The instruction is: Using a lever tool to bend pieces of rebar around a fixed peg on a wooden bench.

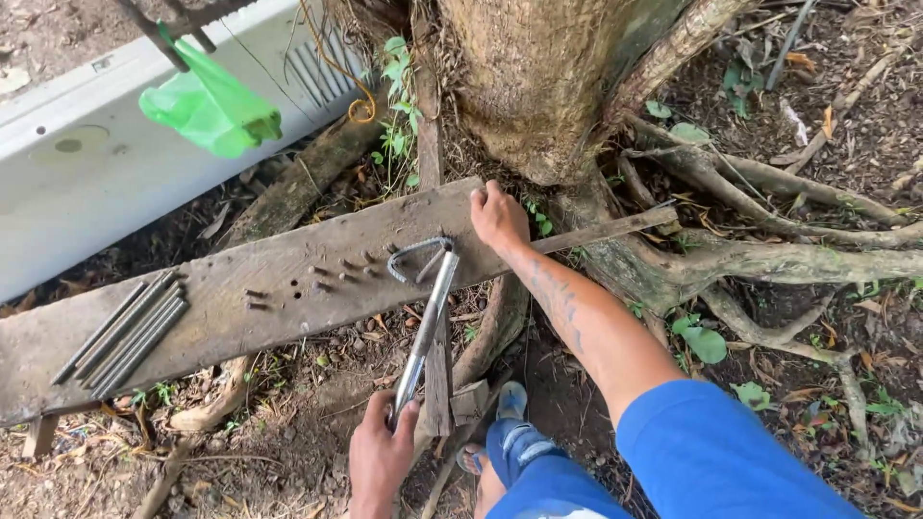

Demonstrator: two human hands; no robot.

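So this is rebar bending on a plank (240, 288) propped against a tree (538, 77). The left hand (382, 452) is clenched around the bottom of a steel pipe (428, 322), which works as the lever, and its top end is slipped over the rod (415, 252) being bent. The right hand (498, 217) is pressed down on the plank's far edge, fingers curled over it (looks like bracing only, nothing gripped in it).

To do this well, I'd say keep that right hand's weight on the board so it doesn't kick up, and swing the pipe flat and steady so the bend stays tight against the pegs (332, 277).

The rod itself sits on the plank right beside the right hand, already bent into a rough triangle-ish loop, thin grey steel, lying among short pegs stuck in the wood. A bundle of straight rods (125, 332) lies at the plank's left end, well apart. A green bag (212, 106) hangs up top.
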